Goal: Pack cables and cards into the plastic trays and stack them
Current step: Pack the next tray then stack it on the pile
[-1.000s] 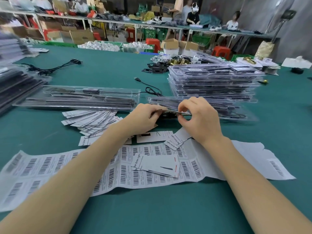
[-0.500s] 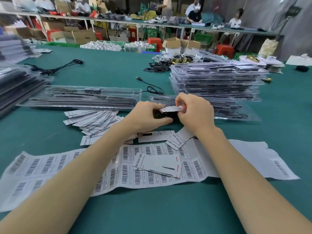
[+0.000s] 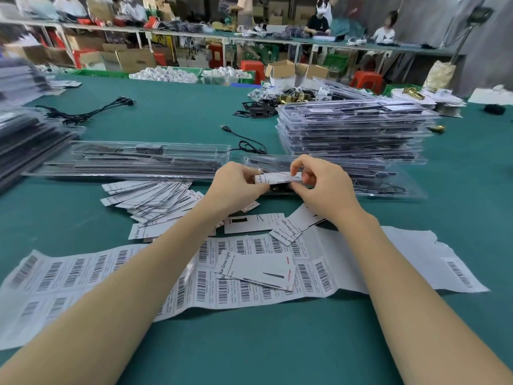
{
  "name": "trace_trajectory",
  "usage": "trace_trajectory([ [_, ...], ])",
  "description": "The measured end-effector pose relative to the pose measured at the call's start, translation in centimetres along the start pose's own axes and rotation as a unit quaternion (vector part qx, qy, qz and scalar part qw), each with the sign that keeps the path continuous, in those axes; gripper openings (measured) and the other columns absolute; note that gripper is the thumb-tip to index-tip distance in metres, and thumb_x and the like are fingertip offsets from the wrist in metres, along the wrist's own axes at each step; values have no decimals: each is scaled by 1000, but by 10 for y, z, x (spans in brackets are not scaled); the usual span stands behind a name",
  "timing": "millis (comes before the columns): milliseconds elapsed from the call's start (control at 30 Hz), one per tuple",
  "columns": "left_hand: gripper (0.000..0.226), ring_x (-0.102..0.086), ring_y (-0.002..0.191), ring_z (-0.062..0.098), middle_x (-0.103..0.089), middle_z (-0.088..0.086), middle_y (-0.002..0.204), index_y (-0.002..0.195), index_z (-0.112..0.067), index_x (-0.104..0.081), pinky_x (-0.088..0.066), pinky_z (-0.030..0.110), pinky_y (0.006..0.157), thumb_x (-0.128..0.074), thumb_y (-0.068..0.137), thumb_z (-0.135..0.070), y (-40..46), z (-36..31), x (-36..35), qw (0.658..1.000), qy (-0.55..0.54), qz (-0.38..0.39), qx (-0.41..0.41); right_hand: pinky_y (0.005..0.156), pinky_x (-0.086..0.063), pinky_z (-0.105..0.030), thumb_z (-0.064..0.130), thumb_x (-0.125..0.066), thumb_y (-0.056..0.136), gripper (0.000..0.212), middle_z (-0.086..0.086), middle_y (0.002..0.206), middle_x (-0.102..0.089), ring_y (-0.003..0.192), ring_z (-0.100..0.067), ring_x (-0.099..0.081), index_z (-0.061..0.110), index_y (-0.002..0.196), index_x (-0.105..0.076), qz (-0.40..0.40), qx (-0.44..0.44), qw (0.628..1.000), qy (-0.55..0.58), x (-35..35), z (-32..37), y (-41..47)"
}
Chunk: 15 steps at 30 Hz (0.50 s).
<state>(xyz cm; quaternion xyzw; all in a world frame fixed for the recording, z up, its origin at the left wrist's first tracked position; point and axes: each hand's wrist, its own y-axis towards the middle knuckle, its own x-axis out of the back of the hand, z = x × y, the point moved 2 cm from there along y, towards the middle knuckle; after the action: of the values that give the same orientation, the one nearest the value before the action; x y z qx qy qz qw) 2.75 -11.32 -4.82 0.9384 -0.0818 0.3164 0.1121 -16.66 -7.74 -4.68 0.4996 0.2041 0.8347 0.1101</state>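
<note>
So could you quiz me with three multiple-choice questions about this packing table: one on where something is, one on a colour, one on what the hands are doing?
1. Where is the tall tray stack?
A. far right of the hands
B. on the barcode sheet
C. on the floor

2. What colour is the table?
A. red
B. green
C. white

3. What is happening to the card?
A. lying untouched
B. held by both hands
C. held by one hand

Answers:
1 A: it stands beyond the right hand.
2 B: the cover is teal green.
3 B: left hand and right hand both pinch it.
</note>
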Motion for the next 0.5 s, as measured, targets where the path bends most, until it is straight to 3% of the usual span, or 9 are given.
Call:
trace_trajectory([
  [167, 17, -72, 80, 17, -77, 1, 80, 97, -20, -80, -59, 30, 78, -74, 85, -30, -5, -4, -5, 999, -3, -34, 4, 62, -34, -22, 30, -64, 86, 22, 29, 89, -53, 76, 10, -46, 43, 103, -59, -5, 10, 1000, 18, -4, 1, -5],
  [233, 22, -65, 65, 21, -75, 9, 79, 90, -14, -79, -54, 26, 67, -71, 86, -33, -6, -7, -8, 999, 13, -45, 2, 62, -32, -22, 33, -63, 87, 20, 31, 84, -54, 78, 11, -44, 44, 103, -60, -16, 8, 999, 29, -5, 1, -7],
  [300, 31, -48, 50, 12, -74, 14, 81, 91, -9, -78, -42, 20, 53, -70, 87, -38, -6, -8, -8, 999, 32, -37, 8, 62, -32, -22, 37, -63, 88, 15, 33, 82, -54, 78, 11, -44, 44, 101, -61, -30, 5, 999, 35, -6, 1, -8],
  [433, 32, -56, 66, 10, -77, 10, 91, 99, -14, -80, -50, 26, 66, -75, 85, -42, -3, -3, 1, 999, 35, -22, 33, 62, -32, -20, 35, -67, 88, 11, 30, 80, -55, 78, 4, -45, 43, 95, -64, -48, 9, 998, 38, -9, 1, -10],
  [500, 40, -63, 77, 5, -78, 0, 101, 109, -17, -79, -49, 19, 72, -79, 80, -45, -3, 2, 5, 998, 20, -29, 48, 63, -32, -19, 33, -68, 87, 12, 31, 82, -56, 79, -1, -45, 42, 94, -66, -52, 9, 998, 41, -11, 1, -10],
])
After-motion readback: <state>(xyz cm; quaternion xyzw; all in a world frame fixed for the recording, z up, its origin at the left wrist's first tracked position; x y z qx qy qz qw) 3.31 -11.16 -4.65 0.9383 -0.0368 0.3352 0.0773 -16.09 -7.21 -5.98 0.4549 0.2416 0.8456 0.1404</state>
